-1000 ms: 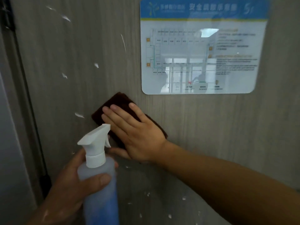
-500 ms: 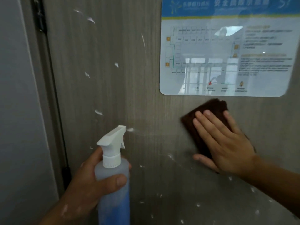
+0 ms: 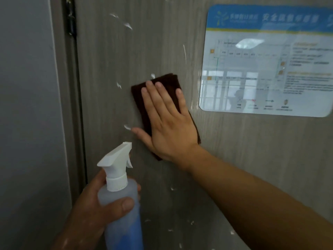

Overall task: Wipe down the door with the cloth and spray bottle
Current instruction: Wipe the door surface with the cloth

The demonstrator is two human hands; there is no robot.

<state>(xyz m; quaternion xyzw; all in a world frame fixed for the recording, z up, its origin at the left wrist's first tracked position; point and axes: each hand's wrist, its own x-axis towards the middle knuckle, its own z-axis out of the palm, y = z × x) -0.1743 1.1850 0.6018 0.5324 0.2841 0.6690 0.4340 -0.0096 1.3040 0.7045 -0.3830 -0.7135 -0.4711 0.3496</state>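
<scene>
The grey wood-grain door (image 3: 243, 150) fills most of the view and carries several white foam flecks. My right hand (image 3: 167, 123) lies flat with spread fingers on a dark brown cloth (image 3: 162, 82), pressing it against the door left of the sign. My left hand (image 3: 97, 210) grips a translucent spray bottle (image 3: 120, 204) with a white trigger head and blue liquid, held upright low in the view, nozzle toward the door.
A glossy evacuation-plan sign (image 3: 270, 60) with a blue header is fixed to the door at upper right. The door's hinge edge and dark gap (image 3: 75, 87) run down the left, beside a grey wall (image 3: 27, 105).
My right hand has slid the cloth back to the left and upward, from below the sign to beside its left edge. The bottle in my left hand has stayed low.
</scene>
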